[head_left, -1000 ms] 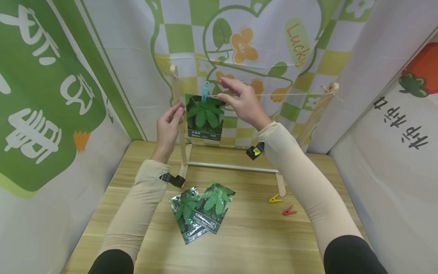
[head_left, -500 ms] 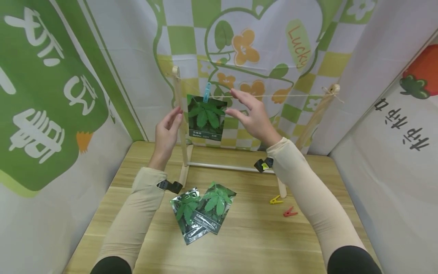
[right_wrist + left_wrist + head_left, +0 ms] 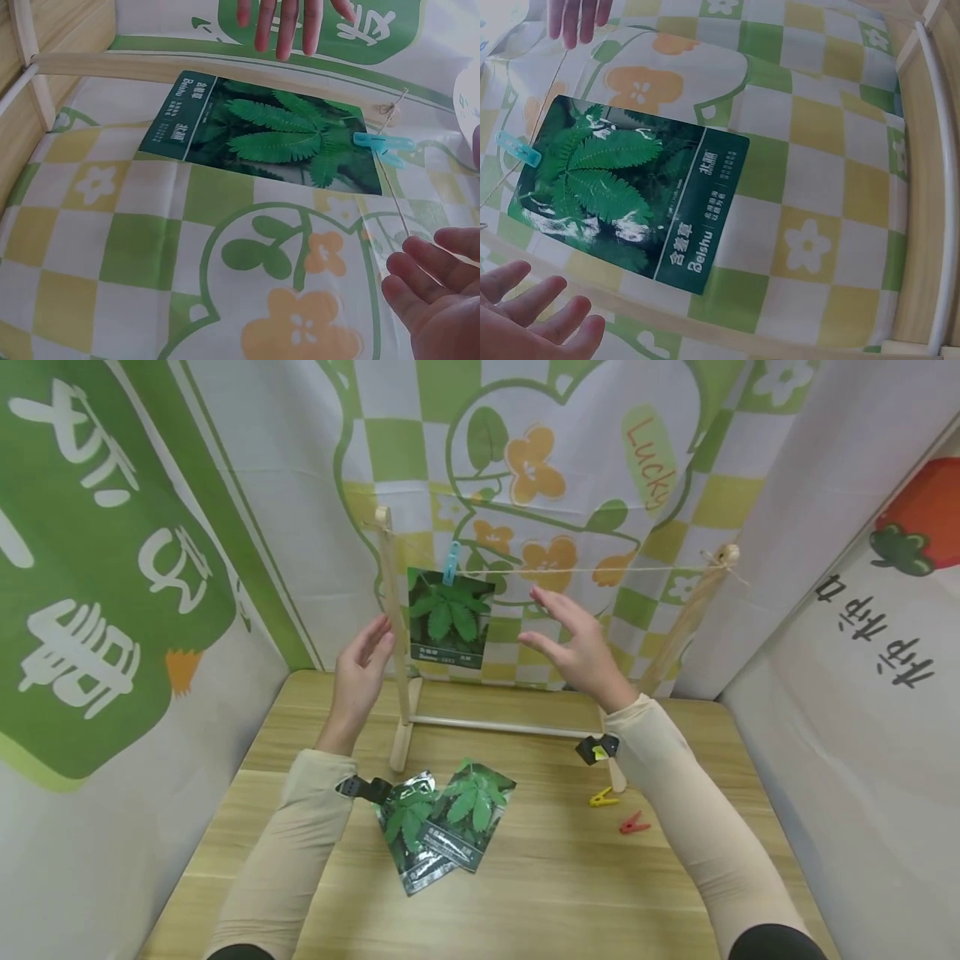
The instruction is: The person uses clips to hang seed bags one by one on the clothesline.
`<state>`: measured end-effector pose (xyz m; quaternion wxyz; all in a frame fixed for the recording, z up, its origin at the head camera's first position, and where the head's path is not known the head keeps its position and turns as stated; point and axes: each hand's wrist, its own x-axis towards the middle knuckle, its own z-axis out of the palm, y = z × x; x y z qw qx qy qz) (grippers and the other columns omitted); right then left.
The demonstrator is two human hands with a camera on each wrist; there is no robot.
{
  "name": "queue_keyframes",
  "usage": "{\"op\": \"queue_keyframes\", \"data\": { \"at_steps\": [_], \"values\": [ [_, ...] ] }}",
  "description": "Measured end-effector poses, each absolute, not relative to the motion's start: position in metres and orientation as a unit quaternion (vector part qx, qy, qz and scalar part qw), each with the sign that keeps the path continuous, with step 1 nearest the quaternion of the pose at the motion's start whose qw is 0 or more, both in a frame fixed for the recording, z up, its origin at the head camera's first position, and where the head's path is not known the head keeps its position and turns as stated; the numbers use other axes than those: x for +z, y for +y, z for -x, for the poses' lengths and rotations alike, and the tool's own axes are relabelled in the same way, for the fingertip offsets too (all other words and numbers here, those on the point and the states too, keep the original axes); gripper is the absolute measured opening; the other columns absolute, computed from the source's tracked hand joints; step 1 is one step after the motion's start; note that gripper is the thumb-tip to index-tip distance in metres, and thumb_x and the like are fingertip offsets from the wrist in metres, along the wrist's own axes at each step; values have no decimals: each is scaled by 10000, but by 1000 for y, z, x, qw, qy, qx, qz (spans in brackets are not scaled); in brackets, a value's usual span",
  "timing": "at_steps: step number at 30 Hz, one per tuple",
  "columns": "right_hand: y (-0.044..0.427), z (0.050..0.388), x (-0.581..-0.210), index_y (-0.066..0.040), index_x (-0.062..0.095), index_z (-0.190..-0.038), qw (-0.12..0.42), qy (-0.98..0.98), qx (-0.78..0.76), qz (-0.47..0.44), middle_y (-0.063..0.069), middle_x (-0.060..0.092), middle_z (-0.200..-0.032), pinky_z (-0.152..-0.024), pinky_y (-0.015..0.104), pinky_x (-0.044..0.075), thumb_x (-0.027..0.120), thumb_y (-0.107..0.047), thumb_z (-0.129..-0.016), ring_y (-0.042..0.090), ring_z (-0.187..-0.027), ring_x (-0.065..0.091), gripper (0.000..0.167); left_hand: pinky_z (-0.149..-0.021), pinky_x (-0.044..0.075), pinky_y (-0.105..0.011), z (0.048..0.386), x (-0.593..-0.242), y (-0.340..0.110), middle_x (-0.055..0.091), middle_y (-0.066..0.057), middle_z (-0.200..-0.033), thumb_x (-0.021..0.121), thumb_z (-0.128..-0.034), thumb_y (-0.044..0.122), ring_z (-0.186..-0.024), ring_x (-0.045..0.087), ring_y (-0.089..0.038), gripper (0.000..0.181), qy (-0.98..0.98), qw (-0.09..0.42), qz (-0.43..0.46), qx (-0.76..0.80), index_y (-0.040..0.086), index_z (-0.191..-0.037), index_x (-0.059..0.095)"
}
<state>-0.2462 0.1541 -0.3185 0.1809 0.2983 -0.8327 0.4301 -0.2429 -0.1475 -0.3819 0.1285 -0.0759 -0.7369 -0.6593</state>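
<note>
A green leaf-printed packet (image 3: 450, 620) hangs from the string (image 3: 585, 570), held at its top edge by a light-blue clip (image 3: 452, 563). Left of it, beside the frame's left post, is my left hand (image 3: 360, 677), fingers relaxed and holding nothing. My right hand (image 3: 577, 643) stands to the packet's right, below the string, its fingers extended and apart from it. The left wrist view shows the whole packet (image 3: 630, 187) with the blue clip (image 3: 519, 148) on its edge; the right wrist view shows the clip (image 3: 382, 142) gripping packet and string.
Two similar packets overlap on the table, one (image 3: 476, 810) lying over the other (image 3: 408, 827). Near the frame's right foot lie a yellow clip (image 3: 602, 797) and a red clip (image 3: 634, 823). A wooden post (image 3: 686, 618) holds the string's right end; a printed cloth (image 3: 390, 447) hangs behind.
My right hand has moved right and down, away from the clip and packet. The left hand has drawn slightly down and left. The hanging packet stays on the string.
</note>
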Motion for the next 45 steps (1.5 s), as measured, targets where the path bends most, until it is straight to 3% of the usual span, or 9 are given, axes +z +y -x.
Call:
{"op": "queue_keyframes", "data": {
  "at_steps": [13,20,30,45],
  "values": [
    [183,233,-343,-24,437,-1445,184,-838,434,-277,169,507,-1445,-1146,461,362,711,-76,-873,321,-1321,489,636,-1204,277,-410,233,-399,-154,405,-139,-1532,517,-1014,307,-1421,385,-277,548,-752,115,68,-646,61,-1483,374],
    [194,227,-355,-14,447,-1436,177,-841,441,-257,178,529,-1416,-1081,475,426,704,-69,-878,331,-1281,510,617,-1206,267,-436,229,-410,-159,398,-143,-1536,514,-1014,320,-1428,371,-294,562,-756,105,60,-643,55,-1487,364],
    [208,218,-374,-27,402,-1467,132,-864,441,-205,202,482,-1438,-1106,499,397,681,-112,-905,351,-1314,484,633,-1184,307,-452,223,-428,-164,391,-156,-1537,525,-1011,299,-1423,371,-298,556,-765,84,40,-637,62,-1487,364],
    [224,205,-408,17,375,-1465,117,-868,454,-162,254,450,-1444,-1108,509,390,675,-121,-912,405,-1307,479,644,-1178,311,-465,211,-454,-171,385,-164,-1539,530,-1008,313,-1418,367,-329,565,-770,67,2,-634,67,-1489,364]
  ]
}}
